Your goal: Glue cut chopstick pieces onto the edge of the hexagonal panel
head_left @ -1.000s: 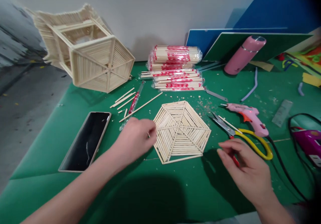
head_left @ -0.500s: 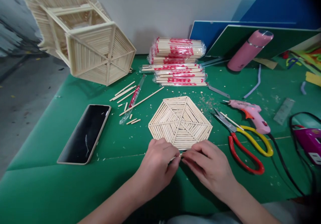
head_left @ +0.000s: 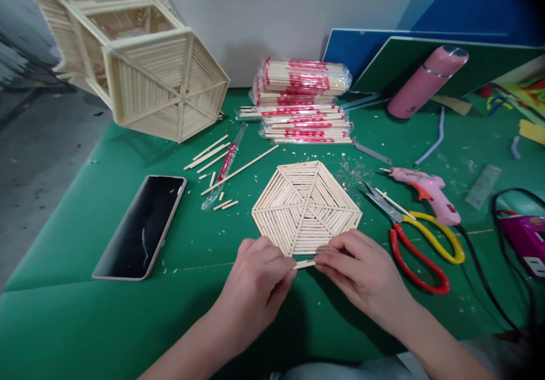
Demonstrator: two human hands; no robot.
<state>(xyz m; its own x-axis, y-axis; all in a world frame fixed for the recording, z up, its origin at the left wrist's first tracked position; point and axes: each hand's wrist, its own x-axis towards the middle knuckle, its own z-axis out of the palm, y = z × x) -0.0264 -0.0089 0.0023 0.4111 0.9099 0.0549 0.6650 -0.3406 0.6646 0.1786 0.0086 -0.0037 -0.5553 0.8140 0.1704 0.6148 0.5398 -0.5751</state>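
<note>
A short wooden stick (head_left: 305,264) spans the gap between my two hands, just in front of the hexagonal panel. My left hand (head_left: 260,278) is closed, pinching the stick's left end. At the other end, the fingers of my right hand (head_left: 361,263) are closed on it too. The hexagonal panel (head_left: 306,207), made of sticks laid in triangular sections, lies flat on the green table (head_left: 204,317). My fingertips are close to its near edge; whether they touch it I cannot tell.
Red-and-yellow-handled scissors (head_left: 409,226) and a pink glue gun (head_left: 426,190) lie to the right. On the left are a phone (head_left: 140,226) and loose sticks (head_left: 208,155). Behind stand a stick-built lantern-like frame (head_left: 149,67), wrapped chopsticks (head_left: 304,96) and a pink bottle (head_left: 428,82).
My hands have moved slightly apart, so more of the short stick shows between them. The panel has stayed in place on the table.
</note>
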